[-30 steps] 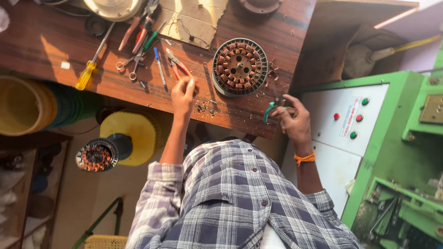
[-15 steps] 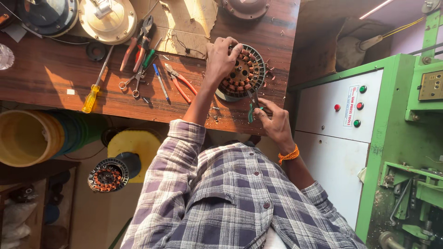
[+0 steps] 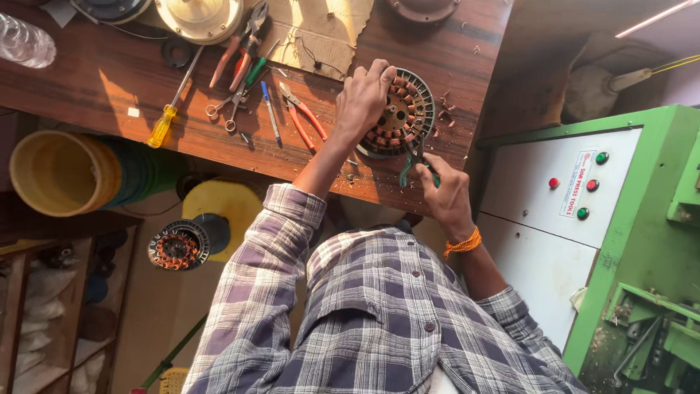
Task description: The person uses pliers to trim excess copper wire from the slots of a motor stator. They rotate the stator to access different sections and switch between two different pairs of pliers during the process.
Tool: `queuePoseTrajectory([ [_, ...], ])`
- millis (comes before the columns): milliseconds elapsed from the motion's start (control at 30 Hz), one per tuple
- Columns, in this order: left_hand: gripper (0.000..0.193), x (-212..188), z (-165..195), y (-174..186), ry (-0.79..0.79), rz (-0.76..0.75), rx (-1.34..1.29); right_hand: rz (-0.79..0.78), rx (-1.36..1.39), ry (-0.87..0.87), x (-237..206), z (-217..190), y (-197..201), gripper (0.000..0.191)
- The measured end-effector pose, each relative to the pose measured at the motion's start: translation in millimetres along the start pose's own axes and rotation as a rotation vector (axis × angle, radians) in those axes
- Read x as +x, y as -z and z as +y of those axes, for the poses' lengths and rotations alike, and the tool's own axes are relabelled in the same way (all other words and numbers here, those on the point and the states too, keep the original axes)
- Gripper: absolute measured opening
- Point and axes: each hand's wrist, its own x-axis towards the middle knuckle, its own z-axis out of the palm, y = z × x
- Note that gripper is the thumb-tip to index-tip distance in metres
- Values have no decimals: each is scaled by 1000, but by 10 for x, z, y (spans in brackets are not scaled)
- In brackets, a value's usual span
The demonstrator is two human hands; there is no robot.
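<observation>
A dark wooden workbench (image 3: 87, 80) carries a round motor stator (image 3: 399, 117) near its right edge, with red-handled pliers (image 3: 302, 120), a blue pen (image 3: 268, 111), scissors (image 3: 224, 109) and a yellow-handled screwdriver (image 3: 169, 113) spread toward the middle, and torn cardboard (image 3: 321, 29) at the far edge.

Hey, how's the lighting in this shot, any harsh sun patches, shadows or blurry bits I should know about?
Head view: warm sunlight falls in bright patches across the wooden bench, and the yellow screwdriver casts a long shadow. The left hand on the wound motor core and the right hand with the green-handled pliers are sharp. The shelves at lower left sit in dim shade. A bright streak crosses the top right corner.
</observation>
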Motion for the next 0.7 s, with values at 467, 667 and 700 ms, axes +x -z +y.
queuePoseTrajectory([
  [467, 79, 16, -97, 32, 10, -10, -96, -731, 1046, -388, 126, 555, -268, 31],
  [667, 95, -71, -149, -31, 39, 52, -211, -916, 2082, -569, -68, 382, -481, 21],
  [700, 96, -96, -150, -39, 62, 52, -222, -888, 2183, -583, -89, 347, -485, 19],
])
